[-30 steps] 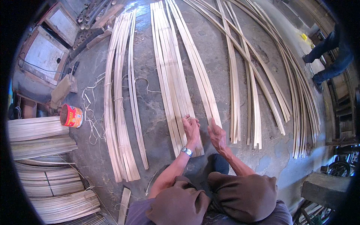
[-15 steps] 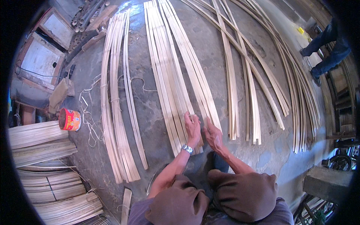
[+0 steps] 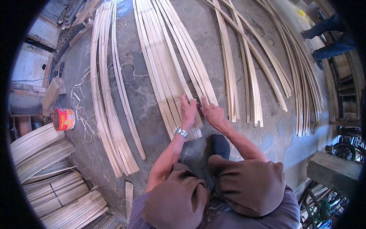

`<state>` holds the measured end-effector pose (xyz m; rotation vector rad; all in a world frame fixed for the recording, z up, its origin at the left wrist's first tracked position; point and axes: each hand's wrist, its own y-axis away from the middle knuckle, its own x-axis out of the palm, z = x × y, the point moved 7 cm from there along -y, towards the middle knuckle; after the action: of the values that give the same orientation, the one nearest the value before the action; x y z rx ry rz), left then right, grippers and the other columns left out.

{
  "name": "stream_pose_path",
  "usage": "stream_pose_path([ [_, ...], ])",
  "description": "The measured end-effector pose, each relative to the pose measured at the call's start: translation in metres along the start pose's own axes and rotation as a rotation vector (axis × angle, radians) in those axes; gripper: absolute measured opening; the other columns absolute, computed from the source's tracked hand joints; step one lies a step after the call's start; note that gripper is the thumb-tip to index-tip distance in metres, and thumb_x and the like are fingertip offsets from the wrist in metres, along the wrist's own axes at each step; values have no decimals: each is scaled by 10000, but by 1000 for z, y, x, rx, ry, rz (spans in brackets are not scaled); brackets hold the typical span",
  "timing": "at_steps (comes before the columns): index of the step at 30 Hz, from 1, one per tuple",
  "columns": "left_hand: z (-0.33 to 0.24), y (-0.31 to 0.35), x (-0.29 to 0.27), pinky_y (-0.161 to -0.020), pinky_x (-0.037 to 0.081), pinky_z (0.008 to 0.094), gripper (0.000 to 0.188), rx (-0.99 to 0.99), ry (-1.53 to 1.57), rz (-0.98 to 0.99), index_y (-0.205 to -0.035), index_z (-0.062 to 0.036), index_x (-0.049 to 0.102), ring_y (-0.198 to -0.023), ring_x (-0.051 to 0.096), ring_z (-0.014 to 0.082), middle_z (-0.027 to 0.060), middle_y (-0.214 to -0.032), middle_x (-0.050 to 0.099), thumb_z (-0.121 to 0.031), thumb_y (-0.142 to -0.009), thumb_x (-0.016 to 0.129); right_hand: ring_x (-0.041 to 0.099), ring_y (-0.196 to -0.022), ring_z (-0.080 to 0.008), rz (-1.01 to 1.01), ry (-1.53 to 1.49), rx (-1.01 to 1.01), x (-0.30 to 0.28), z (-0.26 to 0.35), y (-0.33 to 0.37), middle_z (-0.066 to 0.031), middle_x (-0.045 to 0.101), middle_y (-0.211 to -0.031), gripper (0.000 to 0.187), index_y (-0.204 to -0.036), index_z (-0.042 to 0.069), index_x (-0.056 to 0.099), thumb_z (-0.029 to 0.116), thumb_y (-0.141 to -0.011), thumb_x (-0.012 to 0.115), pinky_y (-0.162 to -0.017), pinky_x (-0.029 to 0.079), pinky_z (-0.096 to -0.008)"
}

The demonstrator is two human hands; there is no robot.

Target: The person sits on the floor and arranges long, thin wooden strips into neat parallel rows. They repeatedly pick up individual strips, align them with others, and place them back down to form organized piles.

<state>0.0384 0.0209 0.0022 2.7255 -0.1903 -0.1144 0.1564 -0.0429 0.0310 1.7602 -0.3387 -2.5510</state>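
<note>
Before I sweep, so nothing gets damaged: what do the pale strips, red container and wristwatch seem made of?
Pale strips: probably split bamboo, bare and unpainted, with faint node-like cross-marks. Red container: perhaps printed tin, glossy outside, brownish inside; plastic is possible. Wristwatch: likely metal, polished, given its silvery glints.

Worn grey floor (image 3: 263,145), pale panels (image 3: 32,65)

Held out both arms (image 3: 167,158), with the left hand (image 3: 188,112) near the right hand (image 3: 214,115). Pointed one right finger (image 3: 204,101) forward.
</note>
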Motion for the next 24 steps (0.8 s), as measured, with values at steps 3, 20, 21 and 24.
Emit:
stream_pose_path([
  [3, -2, 1, -1, -738, 544, 329, 531, -2, 1, 22, -1368, 51, 386, -836, 667, 188, 159, -1046, 646, -86, -895, 585, 671, -651, -411, 23, 24, -3, -3, 0, 1, -220, 669, -780, 619, -1482, 71, 324, 385, -984, 514, -535, 536, -487],
  [20, 6, -5, -4, -716, 554, 354, 581, 32, -143, 10, -1408, 51, 335, -848, 678, 217, 195, -1067, 614, -123, -911, 582, 698, -632, -358, 55, 86, -64, -11, 3, 2, -171, 687, -700, 588, -1453, 129, 372, 324, -940, 581, -523, 544, -487],
  [21, 5, -3, -3, -712, 555, 353, 583, 45, -152, -2, -1409, 51, 334, -842, 679, 216, 194, -1060, 616, -130, -913, 580, 691, -631, -371, 54, 71, -44, -11, 1, 0, -185, 680, -696, 575, -1469, 176, 358, 353, -957, 548, -527, 539, -499],
  [24, -4, 4, -1, -670, 552, 342, 535, 42, -83, -16, -1401, 47, 344, -781, 676, 205, 182, -1003, 630, -143, -937, 532, 677, -624, -399, 40, 52, -13, -8, -7, -2, -213, 662, -679, 540, -1496, 265, 341, 403, -992, 481, -531, 526, -527],
])
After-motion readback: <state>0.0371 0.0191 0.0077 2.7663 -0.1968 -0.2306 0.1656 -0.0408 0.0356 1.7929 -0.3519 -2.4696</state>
